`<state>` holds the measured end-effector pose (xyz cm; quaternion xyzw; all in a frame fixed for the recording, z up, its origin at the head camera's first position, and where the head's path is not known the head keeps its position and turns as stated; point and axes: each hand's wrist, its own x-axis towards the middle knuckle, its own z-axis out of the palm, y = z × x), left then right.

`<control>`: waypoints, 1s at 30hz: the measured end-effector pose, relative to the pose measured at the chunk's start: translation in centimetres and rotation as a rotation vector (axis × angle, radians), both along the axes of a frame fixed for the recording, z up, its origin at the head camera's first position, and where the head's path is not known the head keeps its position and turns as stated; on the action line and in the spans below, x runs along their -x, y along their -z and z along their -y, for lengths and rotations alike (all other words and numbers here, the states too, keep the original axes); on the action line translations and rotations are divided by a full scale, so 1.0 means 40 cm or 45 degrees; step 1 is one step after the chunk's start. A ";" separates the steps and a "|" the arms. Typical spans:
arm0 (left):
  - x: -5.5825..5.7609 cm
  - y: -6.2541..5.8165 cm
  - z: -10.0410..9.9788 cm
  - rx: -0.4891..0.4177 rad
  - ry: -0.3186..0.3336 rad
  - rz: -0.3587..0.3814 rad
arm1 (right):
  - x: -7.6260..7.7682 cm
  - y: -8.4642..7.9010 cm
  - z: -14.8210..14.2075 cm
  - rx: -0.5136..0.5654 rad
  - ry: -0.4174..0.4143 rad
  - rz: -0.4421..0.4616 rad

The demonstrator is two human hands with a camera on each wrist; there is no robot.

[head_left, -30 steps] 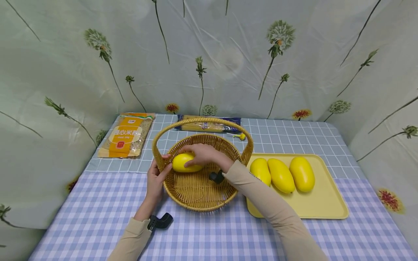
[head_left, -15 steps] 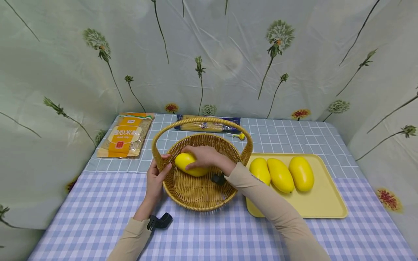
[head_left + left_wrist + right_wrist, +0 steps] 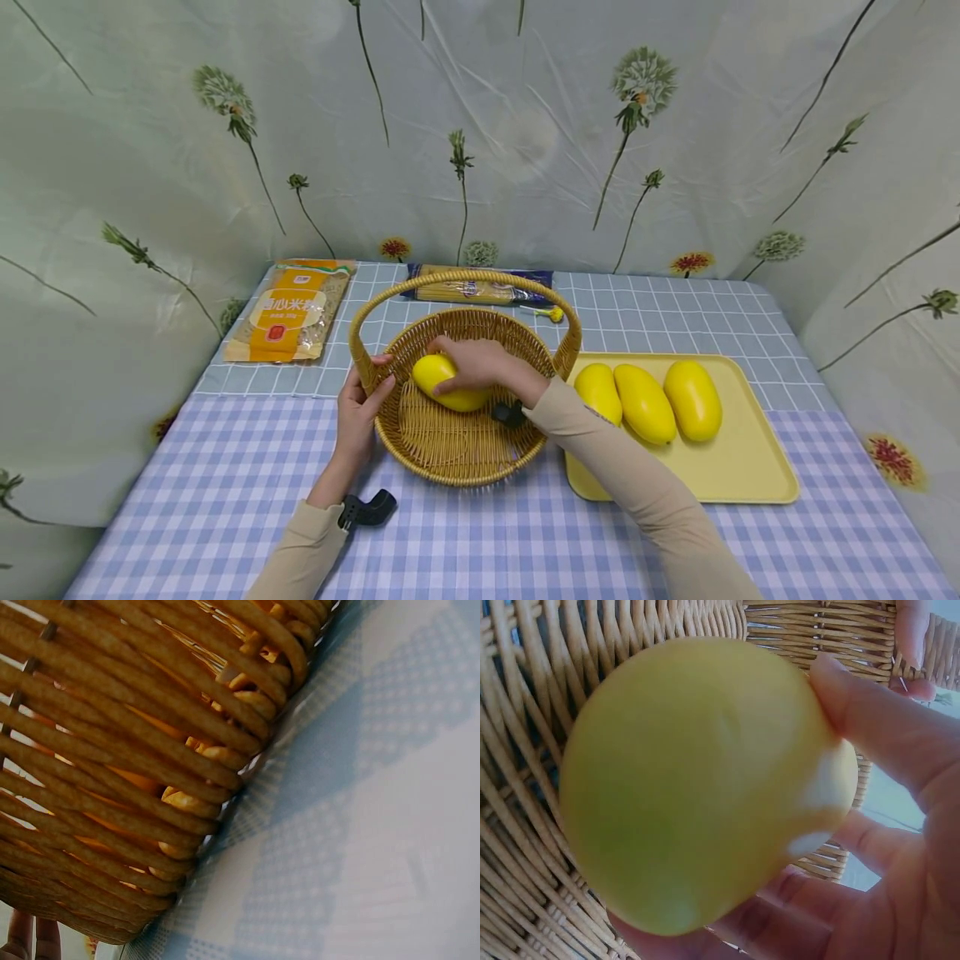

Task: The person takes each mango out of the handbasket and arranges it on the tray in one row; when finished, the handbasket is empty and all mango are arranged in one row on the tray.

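Observation:
A smooth yellow mango (image 3: pixel 463 400) lies inside the round wicker basket (image 3: pixel 450 446), and my right hand (image 3: pixel 483 364) holds it from above. In the right wrist view the thumb and fingers curl around the mango (image 3: pixel 682 780), with the woven wall close behind it. My left hand (image 3: pixel 358 412) grips the basket's left rim beside the handle base, thumb over the inside and fingers outside. The left wrist view is mostly filled by the basket's outer weave (image 3: pixel 112 765), with two fingertips (image 3: pixel 48 937) at the lower left corner.
Right of the basket, a yellow tray (image 3: pixel 727 467) bears three more mangoes (image 3: pixel 693 400). An orange-labelled grain bag (image 3: pixel 292 312) lies back left. Behind the tall basket handle (image 3: pixel 465 275) are a spaghetti pack (image 3: pixel 472 292) and a small yellow item (image 3: pixel 555 314).
My right hand has shifted the mango rightward and slightly nearer inside the basket, away from the left wall. The mango has turned to a slant. My left hand has stayed put.

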<state>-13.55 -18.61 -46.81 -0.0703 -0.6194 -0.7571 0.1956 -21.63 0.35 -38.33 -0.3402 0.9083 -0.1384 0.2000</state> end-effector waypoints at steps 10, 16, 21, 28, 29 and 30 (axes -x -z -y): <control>-0.001 0.002 0.000 0.011 -0.001 -0.006 | -0.014 0.000 -0.012 -0.060 -0.043 -0.057; 0.000 0.002 0.002 0.015 0.000 -0.019 | -0.022 -0.002 -0.021 -0.080 -0.093 -0.097; 0.001 0.002 0.003 0.001 0.002 -0.030 | -0.032 -0.010 -0.030 -0.121 -0.116 -0.101; 0.001 0.002 0.002 -0.006 0.005 -0.024 | -0.051 -0.036 -0.057 -0.106 -0.142 -0.081; 0.001 0.003 0.002 -0.004 0.003 -0.021 | -0.054 -0.041 -0.062 -0.093 -0.140 -0.076; 0.000 0.003 0.002 -0.002 0.001 -0.018 | -0.058 -0.045 -0.067 -0.079 -0.138 -0.074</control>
